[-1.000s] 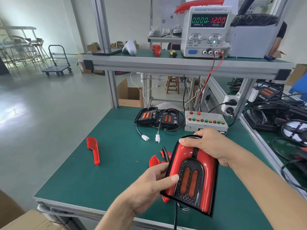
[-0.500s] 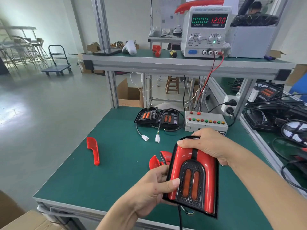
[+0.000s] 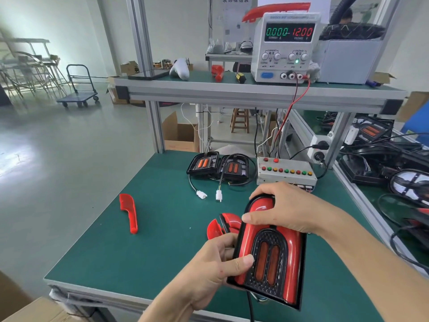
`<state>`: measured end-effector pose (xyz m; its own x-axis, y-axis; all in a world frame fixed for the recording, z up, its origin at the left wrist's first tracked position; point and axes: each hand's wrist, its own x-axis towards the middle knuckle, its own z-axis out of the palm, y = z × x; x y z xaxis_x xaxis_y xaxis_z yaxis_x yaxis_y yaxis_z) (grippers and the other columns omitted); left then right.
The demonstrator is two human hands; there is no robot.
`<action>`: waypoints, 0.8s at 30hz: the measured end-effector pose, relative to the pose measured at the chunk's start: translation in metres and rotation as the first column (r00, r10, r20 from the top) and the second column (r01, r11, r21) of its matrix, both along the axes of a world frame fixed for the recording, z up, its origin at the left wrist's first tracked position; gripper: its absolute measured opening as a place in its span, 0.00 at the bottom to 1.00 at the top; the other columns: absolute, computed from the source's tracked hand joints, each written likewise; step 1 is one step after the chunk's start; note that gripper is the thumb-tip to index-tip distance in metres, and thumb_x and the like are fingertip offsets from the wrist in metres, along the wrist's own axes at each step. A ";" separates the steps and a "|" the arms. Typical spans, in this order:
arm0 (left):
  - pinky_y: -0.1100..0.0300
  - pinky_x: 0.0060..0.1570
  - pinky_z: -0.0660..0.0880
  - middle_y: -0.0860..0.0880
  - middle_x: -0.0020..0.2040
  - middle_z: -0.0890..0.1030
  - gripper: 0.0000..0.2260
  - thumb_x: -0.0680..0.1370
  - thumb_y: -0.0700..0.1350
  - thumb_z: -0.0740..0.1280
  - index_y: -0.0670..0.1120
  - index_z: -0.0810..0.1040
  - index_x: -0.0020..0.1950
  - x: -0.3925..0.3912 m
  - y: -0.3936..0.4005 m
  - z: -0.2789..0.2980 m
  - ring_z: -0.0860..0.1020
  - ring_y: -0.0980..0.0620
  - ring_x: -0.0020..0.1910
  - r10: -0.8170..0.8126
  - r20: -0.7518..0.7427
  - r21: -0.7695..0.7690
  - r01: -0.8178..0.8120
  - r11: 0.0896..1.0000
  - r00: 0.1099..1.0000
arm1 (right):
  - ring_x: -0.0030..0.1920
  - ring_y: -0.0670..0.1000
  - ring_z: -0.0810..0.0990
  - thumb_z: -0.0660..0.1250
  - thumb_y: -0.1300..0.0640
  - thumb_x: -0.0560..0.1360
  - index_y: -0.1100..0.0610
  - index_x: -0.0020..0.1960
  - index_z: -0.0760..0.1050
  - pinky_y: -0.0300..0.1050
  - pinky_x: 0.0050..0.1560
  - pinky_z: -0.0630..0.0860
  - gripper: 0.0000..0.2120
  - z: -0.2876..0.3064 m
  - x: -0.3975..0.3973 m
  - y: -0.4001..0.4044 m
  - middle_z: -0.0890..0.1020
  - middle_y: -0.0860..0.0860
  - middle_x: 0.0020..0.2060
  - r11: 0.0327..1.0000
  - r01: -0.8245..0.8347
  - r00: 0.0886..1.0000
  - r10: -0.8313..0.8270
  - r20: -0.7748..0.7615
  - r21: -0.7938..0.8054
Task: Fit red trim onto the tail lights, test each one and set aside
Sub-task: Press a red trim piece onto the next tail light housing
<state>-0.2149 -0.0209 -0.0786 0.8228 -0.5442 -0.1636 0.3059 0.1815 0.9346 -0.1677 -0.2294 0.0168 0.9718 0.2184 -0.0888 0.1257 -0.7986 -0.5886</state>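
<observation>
Above the green bench's near edge I hold a black tail light (image 3: pixel 269 263) with a glossy red trim arched around its two orange lenses. My left hand (image 3: pixel 213 268) grips its lower left edge, thumb across the trim. My right hand (image 3: pixel 278 210) grips the rounded top, thumb on the left arm of the trim. Two bare tail lights (image 3: pixel 218 166) with white plugs lie at the back. A loose red trim piece (image 3: pixel 130 212) lies at left, and more red pieces (image 3: pixel 222 225) sit just behind my left hand.
A grey test box (image 3: pixel 285 173) with coloured buttons stands behind my right hand. On the upper shelf (image 3: pixel 232 91) a power supply (image 3: pixel 285 47) reads 0.000 and 12.00, red and black leads hanging down. More tail lights and cables (image 3: pixel 383 159) crowd the bench at right.
The tail light has turned a little more upright and closer to me. My right thumb has come down from the top edge onto the left arm of the trim.
</observation>
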 end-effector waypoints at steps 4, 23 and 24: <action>0.35 0.65 0.74 0.30 0.61 0.80 0.21 0.74 0.41 0.75 0.37 0.77 0.66 -0.003 -0.003 -0.003 0.79 0.30 0.61 0.045 0.024 0.015 -0.046 0.999 0.999 | 0.41 0.37 0.83 0.74 0.23 0.57 0.38 0.49 0.78 0.43 0.46 0.83 0.28 0.003 0.001 -0.003 0.84 0.35 0.42 0.999 -0.036 0.998 0.036 -0.045 -0.007; 0.54 0.60 0.78 0.40 0.61 0.83 0.19 0.78 0.46 0.73 0.42 0.79 0.66 0.001 -0.002 -0.010 0.82 0.43 0.61 0.061 0.112 -0.011 -0.060 0.998 0.992 | 0.39 0.44 0.85 0.79 0.31 0.61 0.47 0.47 0.81 0.50 0.48 0.84 0.25 -0.019 0.007 -0.002 0.86 0.43 0.39 0.985 0.016 1.000 -0.020 0.019 0.171; 0.55 0.59 0.78 0.40 0.61 0.84 0.19 0.78 0.47 0.73 0.42 0.78 0.66 0.002 -0.002 -0.009 0.82 0.43 0.61 0.068 0.118 0.002 -0.069 0.998 0.991 | 0.40 0.43 0.84 0.77 0.29 0.60 0.46 0.47 0.81 0.49 0.48 0.83 0.26 -0.020 0.008 -0.001 0.86 0.43 0.39 0.987 0.024 0.999 -0.028 0.026 0.157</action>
